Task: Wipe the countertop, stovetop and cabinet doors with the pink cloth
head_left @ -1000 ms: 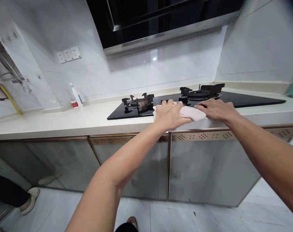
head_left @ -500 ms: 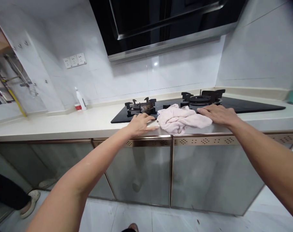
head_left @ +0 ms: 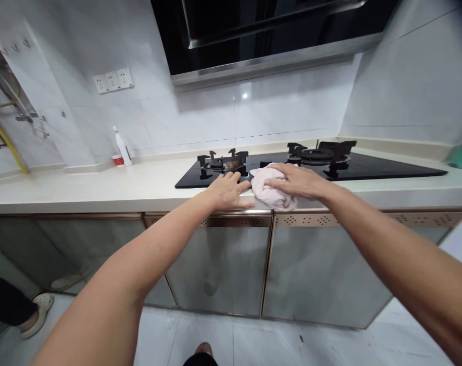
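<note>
In the head view, a bunched pale pink cloth (head_left: pixel 269 196) is grasped by the right hand (head_left: pixel 297 180) at the front edge of the black glass cooktop (head_left: pixel 391 168), seemingly gathered to fit the palm; nothing is held by the left hand (head_left: pixel 229 192), which is spread just beside it, perhaps for support; a slender white bottle (head_left: pixel 123 147) is stood beside a small red-and-white cup (head_left: pixel 117 160); their contents cannot be told.
</note>
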A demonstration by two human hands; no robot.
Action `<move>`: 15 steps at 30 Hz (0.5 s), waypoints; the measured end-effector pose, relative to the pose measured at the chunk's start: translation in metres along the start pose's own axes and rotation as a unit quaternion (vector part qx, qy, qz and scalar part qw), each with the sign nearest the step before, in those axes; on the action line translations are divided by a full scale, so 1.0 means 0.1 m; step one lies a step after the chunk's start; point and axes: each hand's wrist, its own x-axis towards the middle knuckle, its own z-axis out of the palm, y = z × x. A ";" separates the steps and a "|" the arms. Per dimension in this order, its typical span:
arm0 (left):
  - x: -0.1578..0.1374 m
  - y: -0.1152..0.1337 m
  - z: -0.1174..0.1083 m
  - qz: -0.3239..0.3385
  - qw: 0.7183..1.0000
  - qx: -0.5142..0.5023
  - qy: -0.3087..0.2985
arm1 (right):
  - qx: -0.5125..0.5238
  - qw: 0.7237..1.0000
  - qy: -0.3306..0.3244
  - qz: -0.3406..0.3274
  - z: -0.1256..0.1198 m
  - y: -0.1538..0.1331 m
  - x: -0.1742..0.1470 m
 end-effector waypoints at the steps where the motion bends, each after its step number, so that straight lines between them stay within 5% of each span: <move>1: 0.00 0.00 0.01 -0.003 1.000 -0.004 0.005 | 0.005 1.000 0.001 -0.003 0.05 -0.09 0.04; 8: -0.01 -0.03 -0.01 -0.017 1.000 -0.015 0.008 | 0.017 0.998 0.061 -0.001 0.23 -0.14 0.19; 11: -0.02 -0.04 -0.02 -0.016 0.999 -0.034 0.003 | 0.014 0.996 0.072 0.057 0.15 0.19 0.21; 15: -0.02 -0.07 -0.01 -0.012 0.999 -0.048 0.006 | -0.049 0.971 0.082 0.218 -0.13 0.99 0.02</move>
